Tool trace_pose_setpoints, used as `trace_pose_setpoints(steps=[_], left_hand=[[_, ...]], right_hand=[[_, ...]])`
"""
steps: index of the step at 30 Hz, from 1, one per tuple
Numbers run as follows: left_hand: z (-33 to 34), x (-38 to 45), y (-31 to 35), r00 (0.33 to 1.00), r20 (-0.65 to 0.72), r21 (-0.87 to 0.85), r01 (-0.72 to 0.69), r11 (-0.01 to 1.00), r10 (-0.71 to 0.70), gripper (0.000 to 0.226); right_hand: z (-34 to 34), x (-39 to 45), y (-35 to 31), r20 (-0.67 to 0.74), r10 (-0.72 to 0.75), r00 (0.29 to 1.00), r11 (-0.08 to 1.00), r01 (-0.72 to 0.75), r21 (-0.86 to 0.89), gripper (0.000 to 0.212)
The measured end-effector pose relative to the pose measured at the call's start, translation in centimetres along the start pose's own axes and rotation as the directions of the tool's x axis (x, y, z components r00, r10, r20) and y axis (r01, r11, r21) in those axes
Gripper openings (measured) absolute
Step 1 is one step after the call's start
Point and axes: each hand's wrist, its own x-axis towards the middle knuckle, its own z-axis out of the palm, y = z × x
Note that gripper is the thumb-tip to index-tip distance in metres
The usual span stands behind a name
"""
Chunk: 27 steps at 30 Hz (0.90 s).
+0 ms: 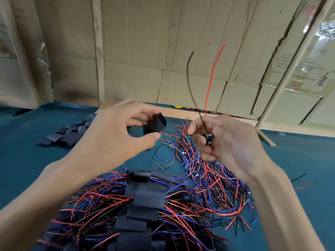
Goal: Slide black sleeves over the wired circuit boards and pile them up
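The short black tubular sleeve [155, 125] is pinched open-mouthed between thumb and fingertips of the left hand [116, 131], its opening turned toward the small wired circuit board [209, 138] gripped in the curled fingers of the right hand [228, 140], just beside it, with the board's red and black wires [211, 77] standing upward. The board must travel leftward along the sleeve's axis to enter, I judge; both hover above the teal cloth surface [27, 160], where a stack of sleeved boards [143, 201] lies nearest, loose unsleeved boards [199, 169] beyond, flat spare sleeves [67, 134] to the left, and cardboard walls [145, 51] behind
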Motion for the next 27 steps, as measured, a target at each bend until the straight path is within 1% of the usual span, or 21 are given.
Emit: trace_pose_setpoints(steps=[2,3,4,5,6,7,8,10,12,15,18,19,23,27], left_hand=[[-0.2,0.1,-0.5,1.0,-0.007,0.029,0.005,1.0,-0.005,0.048],[-0.3,0.2,-0.8,1.0,-0.006,0.042,0.01,0.999,-0.009,0.048],[-0.3,0.3,-1.1,1.0,-0.002,0.051,0.017,0.999,-0.017,0.048],[-0.4,0.4,-1.3,1.0,0.003,0.056,0.028,0.998,-0.028,0.048],[-0.5,0.5,-1.5,0.999,0.01,0.059,0.039,0.998,-0.04,0.049],[-0.6,0.5,-1.7,0.998,0.02,0.061,0.051,0.997,-0.052,0.048],[-0.7,0.6,-1.9,0.998,0.03,0.064,0.061,0.996,-0.063,0.048],[-0.9,0.6,-2.2,0.996,0.052,0.072,0.072,0.995,-0.076,0.047],[-0.9,0.7,-2.3,0.995,0.06,0.071,0.07,0.995,-0.075,0.047],[-1.0,0.7,-2.3,0.997,0.03,0.068,0.063,0.996,-0.065,0.045],[-1.1,0.7,-2.3,0.998,0.005,0.045,0.061,0.997,-0.062,0.044],[-1.2,0.7,-2.3,0.998,-0.001,0.041,0.061,0.997,-0.061,0.044],[-1.1,0.6,-2.4,0.998,-0.008,0.047,0.06,0.997,-0.059,0.045],[-1.0,0.7,-2.6,0.999,-0.003,0.021,0.053,0.998,-0.053,0.046]], right_hand=[[0.0,0.1,0.3,0.009,0.057,0.998,0.995,-0.056,-0.08,0.049],[0.0,0.1,0.5,-0.027,0.046,0.999,0.984,-0.05,-0.169,0.051],[0.1,0.1,0.6,-0.068,0.001,0.998,0.955,-0.021,-0.295,0.048],[0.1,0.2,0.6,-0.09,-0.059,0.994,0.901,0.014,-0.434,0.046],[0.0,0.1,0.7,-0.083,-0.112,0.99,0.835,0.048,-0.548,0.044],[-0.2,0.1,0.7,-0.062,-0.147,0.987,0.782,0.077,-0.618,0.042],[-0.4,0.0,0.8,-0.04,-0.165,0.985,0.759,0.101,-0.644,0.04],[-0.5,-0.3,0.7,-0.012,-0.194,0.981,0.774,0.145,-0.616,0.037],[-0.6,-0.4,0.4,-0.026,-0.257,0.966,0.797,0.196,-0.571,0.037],[-0.8,-0.5,0.4,-0.054,-0.327,0.943,0.774,0.235,-0.588,0.033],[-1.4,-0.4,0.6,-0.096,-0.362,0.927,0.782,0.246,-0.572,0.016],[-1.5,-0.5,0.7,-0.105,-0.373,0.922,0.788,0.255,-0.56,0.013],[-2.0,-0.4,0.9,-0.138,-0.424,0.895,0.799,0.299,-0.522,0.013],[-2.3,-0.3,0.9,-0.172,-0.487,0.856,0.777,0.334,-0.534,0.013]])
